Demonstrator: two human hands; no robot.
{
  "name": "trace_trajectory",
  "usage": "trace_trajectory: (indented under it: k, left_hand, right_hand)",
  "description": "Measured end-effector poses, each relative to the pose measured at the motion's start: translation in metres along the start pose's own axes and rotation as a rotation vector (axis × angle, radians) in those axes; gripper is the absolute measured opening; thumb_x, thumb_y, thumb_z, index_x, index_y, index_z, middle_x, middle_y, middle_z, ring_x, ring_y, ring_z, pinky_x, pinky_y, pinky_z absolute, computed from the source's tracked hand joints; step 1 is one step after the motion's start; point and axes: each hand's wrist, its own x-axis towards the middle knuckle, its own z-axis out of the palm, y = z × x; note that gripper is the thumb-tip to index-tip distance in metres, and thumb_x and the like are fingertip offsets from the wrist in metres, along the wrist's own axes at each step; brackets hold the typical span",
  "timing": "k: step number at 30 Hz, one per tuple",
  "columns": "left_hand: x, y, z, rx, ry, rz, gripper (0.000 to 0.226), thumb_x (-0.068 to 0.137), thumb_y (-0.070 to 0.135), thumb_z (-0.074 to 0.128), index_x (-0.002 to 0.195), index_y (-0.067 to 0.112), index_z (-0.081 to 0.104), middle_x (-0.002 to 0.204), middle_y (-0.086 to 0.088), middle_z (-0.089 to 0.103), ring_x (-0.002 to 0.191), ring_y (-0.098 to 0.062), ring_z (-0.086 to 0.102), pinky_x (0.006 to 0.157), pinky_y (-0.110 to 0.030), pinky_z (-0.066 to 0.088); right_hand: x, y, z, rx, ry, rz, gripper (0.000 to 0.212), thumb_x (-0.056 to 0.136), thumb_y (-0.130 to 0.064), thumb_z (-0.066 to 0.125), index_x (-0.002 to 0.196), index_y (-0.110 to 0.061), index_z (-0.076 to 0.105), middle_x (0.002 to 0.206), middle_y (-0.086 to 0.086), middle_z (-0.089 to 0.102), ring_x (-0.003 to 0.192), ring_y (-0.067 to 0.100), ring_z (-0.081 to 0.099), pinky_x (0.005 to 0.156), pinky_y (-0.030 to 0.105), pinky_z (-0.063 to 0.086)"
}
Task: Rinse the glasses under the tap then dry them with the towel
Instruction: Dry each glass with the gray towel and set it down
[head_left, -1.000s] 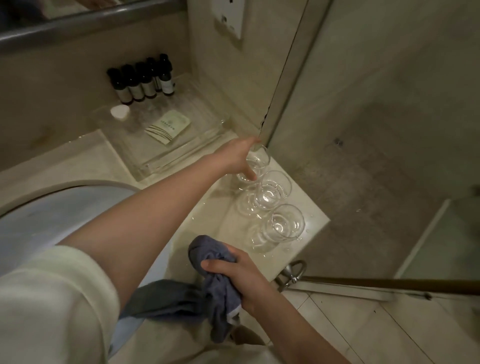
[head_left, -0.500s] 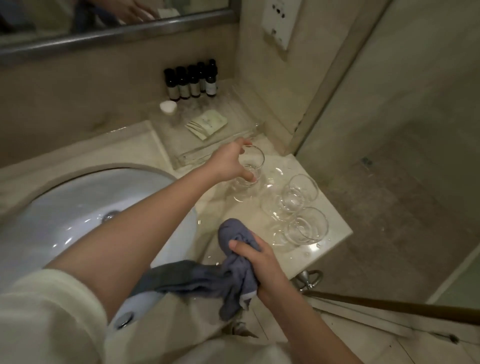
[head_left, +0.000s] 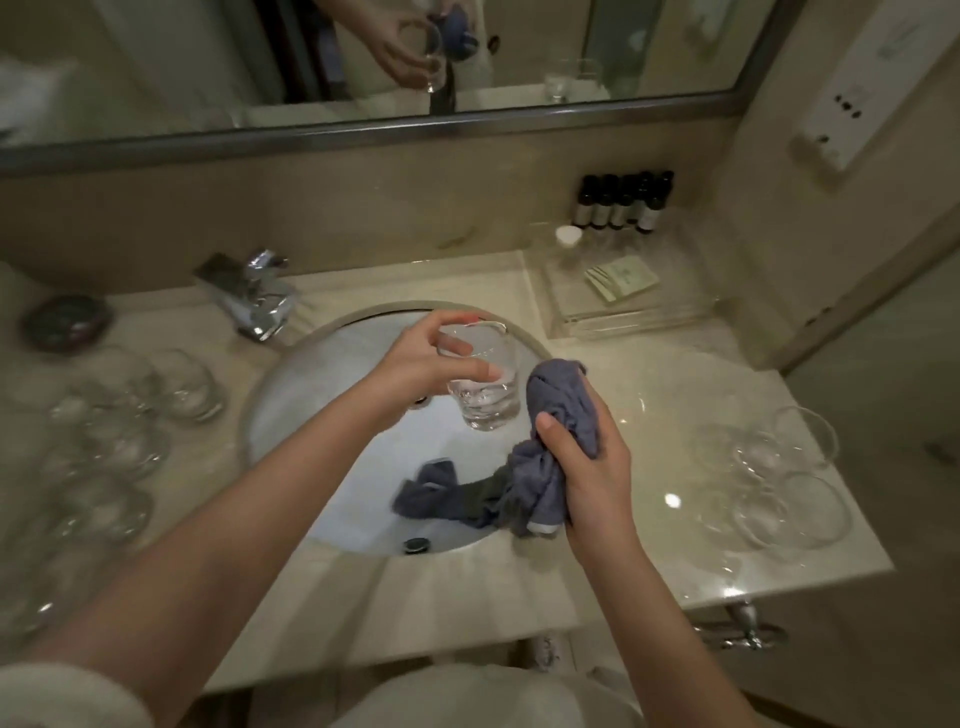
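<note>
**Glass over the basin, towel just beside it**

Held upright above the sink (head_left: 291, 410): one glass (head_left: 483, 387), rim up, long axis near vertical, pinched round its upper wall by the left hand (head_left: 423, 366) with thumb and fingers curled on it. Just to the right of the glass, nearly touching its side: the grey-blue towel (head_left: 558, 410), bunched in the right hand (head_left: 589, 467), fingers wrapped tight round the cloth, a loose tail hanging down into the sink below the glass. Right hand the nearer to the open mouth for a wipe; judged next move a short one, towel leftward and up into or around the glass, so drying rather than rinsing seems the step in hand.

Tap (head_left: 254, 296) behind and left of the glass, no water visibly running. Left of the glass, on the pale stone table (head_left: 670, 384), a blurred crowd of more glasses (head_left: 182, 389); right of it, well apart, two glasses (head_left: 789, 478) near the table's corner. Behind and right of the glass, a clear tray (head_left: 623, 312) with small dark bottles (head_left: 618, 205) and a sachet. Further back a mirror (head_left: 156, 67) along the wall, showing the hands; a dark dish (head_left: 65, 322) far left, beyond the tap
</note>
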Motion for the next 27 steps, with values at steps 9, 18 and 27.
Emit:
trace_trajectory:
  k: [9, 18, 27]
  left_hand:
    - [-0.058, -0.043, -0.026, -0.444, 0.246, -0.073, 0.089, 0.040, 0.046, 0.079, 0.120, 0.012, 0.058, 0.102, -0.005, 0.071, 0.090, -0.018, 0.070, 0.083, -0.036, 0.054]
    - [-0.082, -0.058, -0.021, -0.701, 0.241, -0.185, 0.067, 0.057, 0.058, 0.058, 0.102, 0.009, 0.067, 0.086, -0.007, 0.062, 0.072, -0.021, 0.062, 0.064, -0.032, 0.050]
    - [-0.083, -0.068, -0.031, -0.321, 0.420, -0.216, 0.058, 0.075, 0.055, 0.075, 0.113, 0.021, 0.047, 0.106, -0.006, 0.067, 0.090, -0.024, 0.070, 0.082, -0.044, 0.058]
  right_hand:
    - [-0.026, 0.009, 0.064, -0.185, -0.149, -0.128, 0.051, 0.088, -0.018, 0.070, 0.135, -0.022, 0.052, 0.124, -0.006, 0.064, 0.115, 0.007, 0.060, 0.104, 0.035, 0.047]
    - [-0.033, 0.029, 0.089, -0.029, -0.134, 0.066, 0.048, 0.081, -0.032, 0.068, 0.126, -0.022, 0.057, 0.118, 0.008, 0.067, 0.110, 0.027, 0.065, 0.099, 0.054, 0.048]
    - [-0.038, 0.042, 0.097, -0.156, -0.150, -0.003, 0.047, 0.082, -0.032, 0.064, 0.128, -0.025, 0.056, 0.118, -0.003, 0.067, 0.111, 0.017, 0.063, 0.101, 0.047, 0.048]
